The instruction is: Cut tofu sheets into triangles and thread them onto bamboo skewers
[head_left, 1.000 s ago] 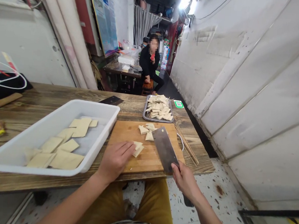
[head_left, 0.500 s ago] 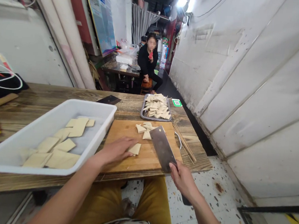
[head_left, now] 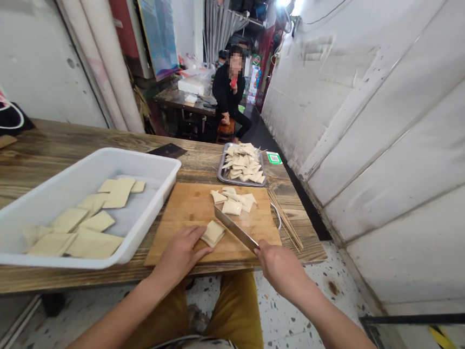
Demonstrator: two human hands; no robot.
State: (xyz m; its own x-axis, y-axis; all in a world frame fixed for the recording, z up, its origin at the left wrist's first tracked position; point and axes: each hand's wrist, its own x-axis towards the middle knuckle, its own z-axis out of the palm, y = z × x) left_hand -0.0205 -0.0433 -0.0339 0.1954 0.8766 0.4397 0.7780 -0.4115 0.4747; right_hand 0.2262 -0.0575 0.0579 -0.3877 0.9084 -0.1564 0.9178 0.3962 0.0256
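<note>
My left hand [head_left: 183, 244] grips the left edge of a small stack of square tofu sheets [head_left: 213, 232] between thumb and fingers, on a wooden cutting board [head_left: 185, 203]. In my right hand [head_left: 276, 257] is a cleaver [head_left: 236, 230], its blade edge-down over the board, pointing to the far left and just right of the stack. Cut tofu pieces [head_left: 233, 204] lie in a loose heap beyond the blade. Whether the blade touches the board I cannot tell.
At left stands a white plastic tub [head_left: 141, 237] with several larger tofu sheets. Behind the board, a metal tray [head_left: 221, 177] bears piled tofu pieces. Bamboo skewers [head_left: 287, 220] lie at right, near a green code card [head_left: 274, 158]. A person [head_left: 231, 93] sits farther back.
The cleaver has swung from flat-side up at the right to edge-down, closer to the tofu stack. My left hand has shifted nearer me, and the stack now sits turned at an angle.
</note>
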